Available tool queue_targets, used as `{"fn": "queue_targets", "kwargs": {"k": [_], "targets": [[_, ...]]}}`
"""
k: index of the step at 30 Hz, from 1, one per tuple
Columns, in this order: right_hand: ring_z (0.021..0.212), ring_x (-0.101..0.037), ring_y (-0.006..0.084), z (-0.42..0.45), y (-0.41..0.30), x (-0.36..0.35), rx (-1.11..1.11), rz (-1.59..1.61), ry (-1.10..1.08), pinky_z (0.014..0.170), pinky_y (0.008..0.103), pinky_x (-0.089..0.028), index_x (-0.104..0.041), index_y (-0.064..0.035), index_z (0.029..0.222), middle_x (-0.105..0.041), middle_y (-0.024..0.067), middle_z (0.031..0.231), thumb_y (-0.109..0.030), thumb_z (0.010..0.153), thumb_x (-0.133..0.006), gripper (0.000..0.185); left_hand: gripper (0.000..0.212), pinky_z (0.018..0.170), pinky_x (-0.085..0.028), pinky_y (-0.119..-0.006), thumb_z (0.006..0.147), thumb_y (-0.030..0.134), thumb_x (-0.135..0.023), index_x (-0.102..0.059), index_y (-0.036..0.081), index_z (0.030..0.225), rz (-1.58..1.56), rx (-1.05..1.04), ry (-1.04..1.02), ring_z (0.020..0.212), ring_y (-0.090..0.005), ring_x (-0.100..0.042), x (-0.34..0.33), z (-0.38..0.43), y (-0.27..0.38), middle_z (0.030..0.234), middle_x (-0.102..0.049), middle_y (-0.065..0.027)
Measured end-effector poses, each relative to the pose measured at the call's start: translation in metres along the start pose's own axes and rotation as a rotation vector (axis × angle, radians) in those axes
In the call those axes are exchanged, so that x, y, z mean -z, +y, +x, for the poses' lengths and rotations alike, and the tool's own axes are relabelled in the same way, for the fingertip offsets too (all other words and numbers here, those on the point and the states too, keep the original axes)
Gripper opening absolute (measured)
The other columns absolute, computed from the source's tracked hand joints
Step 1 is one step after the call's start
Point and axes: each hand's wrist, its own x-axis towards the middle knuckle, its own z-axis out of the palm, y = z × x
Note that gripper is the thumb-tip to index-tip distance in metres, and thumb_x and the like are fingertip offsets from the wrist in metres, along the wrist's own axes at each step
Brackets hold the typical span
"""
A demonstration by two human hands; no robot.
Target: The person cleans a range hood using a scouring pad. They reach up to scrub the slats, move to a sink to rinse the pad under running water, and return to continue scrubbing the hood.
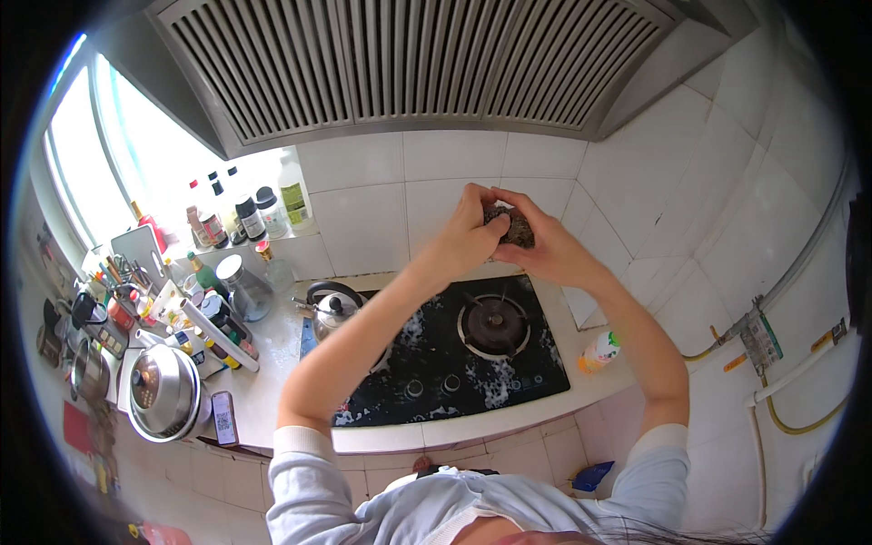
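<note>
Both hands are raised in front of the tiled wall, above the back edge of the cooktop. My left hand [466,235] and my right hand [548,242] grip a brownish scouring pad [520,233], seemingly steel wool, between them. Fingers cover much of it. Below lies a black glass gas cooktop [436,368] streaked with white foam. Its right burner [494,323] shows fully, without a pot support over it. A steel kettle [334,310] stands at the left side, partly behind my left forearm.
An orange-and-white bottle [599,353] with a green cap is right of the cooktop. On the left counter are a phone [224,417], a lidded steel pot [163,388], a glass jar [245,289] and several bottles. A range hood [415,68] hangs overhead; a gas pipe [783,293] runs along the right wall.
</note>
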Motion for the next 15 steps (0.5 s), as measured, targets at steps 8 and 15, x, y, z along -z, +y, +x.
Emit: {"fn": "queue_targets", "kwargs": {"k": [8, 15], "targets": [[0.081, -0.06, 0.0174, 0.051, 0.023, -0.019, 0.021, -0.267, 0.154, 0.073, 0.03, -0.047, -0.05, -0.0045, 0.113, -0.062, 0.0097, 0.093, -0.008, 0.074, -0.067, 0.043, 0.059, 0.077, -0.045, -0.032, 0.085, 0.032, -0.053, -0.023, 0.009, 0.13, -0.27, 0.209, 0.156, 0.102, -0.0241, -0.05, 0.018, -0.013, -0.04, 0.127, -0.036, -0.0216], [0.079, -0.059, 0.016, 0.106, 0.02, 0.015, 0.177, -0.132, 0.461, 0.071, 0.0298, -0.047, -0.054, -0.0067, 0.108, -0.062, 0.008, 0.092, -0.014, 0.071, -0.069, 0.04, 0.027, 0.079, -0.045, -0.029, 0.089, 0.021, -0.049, -0.052, 0.003, 0.109, 0.152, -0.027, -0.163, 0.087, -0.0164, -0.059, 0.021, -0.038, -0.068, 0.098, -0.06, -0.0067]]}}
